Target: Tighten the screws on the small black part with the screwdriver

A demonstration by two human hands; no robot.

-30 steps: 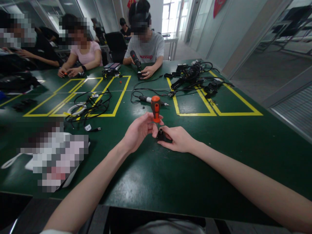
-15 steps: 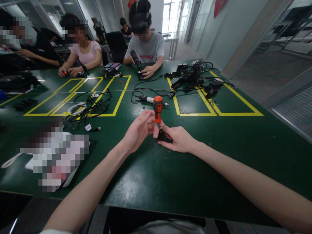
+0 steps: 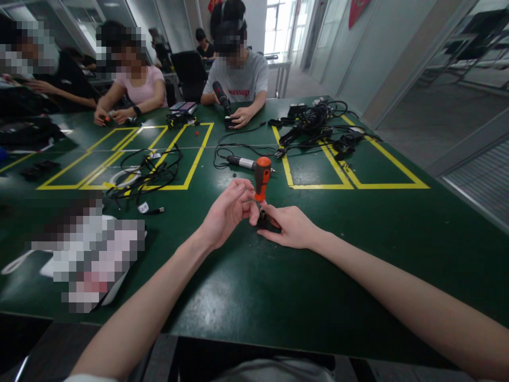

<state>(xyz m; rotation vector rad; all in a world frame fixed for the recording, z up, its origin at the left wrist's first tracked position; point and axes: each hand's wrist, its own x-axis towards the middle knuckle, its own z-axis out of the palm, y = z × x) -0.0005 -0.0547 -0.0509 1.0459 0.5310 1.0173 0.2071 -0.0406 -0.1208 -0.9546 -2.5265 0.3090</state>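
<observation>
1. While the right hand [image 3: 292, 227] is clamped on a small matte-black part with a round raised stub [image 3: 271, 227], the left hand [image 3: 226, 212] has fingers loosely curled beside an orange-and-dark-grey screwdriver with a fat grip [image 3: 263, 178]; can't tell if they pinch it.

2. Screwdriver: between the two hands' fingertips, grip up, leaning slightly toward the right-hand side. Its tip is hidden, so contact with the part can't be told. Part sits low at the right fingertips, over the glossy dark-green desk [image 3: 318, 307].

3. Screwdriver handling (judged): fairly light, stiff, top-heavy since the grip is fat; probably hard plastic with some rubber, so not very slippery. Best hold is the middle of the grip with fingertips for twisting; domed orange top suits pressing.

4. Part handling (judged): light, rigid, likely plastic, may skid or swivel on that smooth surface. Take it by opposite flanks, thumb against fingers; keep clear of the stub. Fragility unclear, so squeeze moderately.

5. Around: slim black-and-silver corded tool [image 3: 240, 162] just beyond the hands; tangle of thin black cables [image 3: 170, 171] forward-left of the left hand, well apart from it.
</observation>
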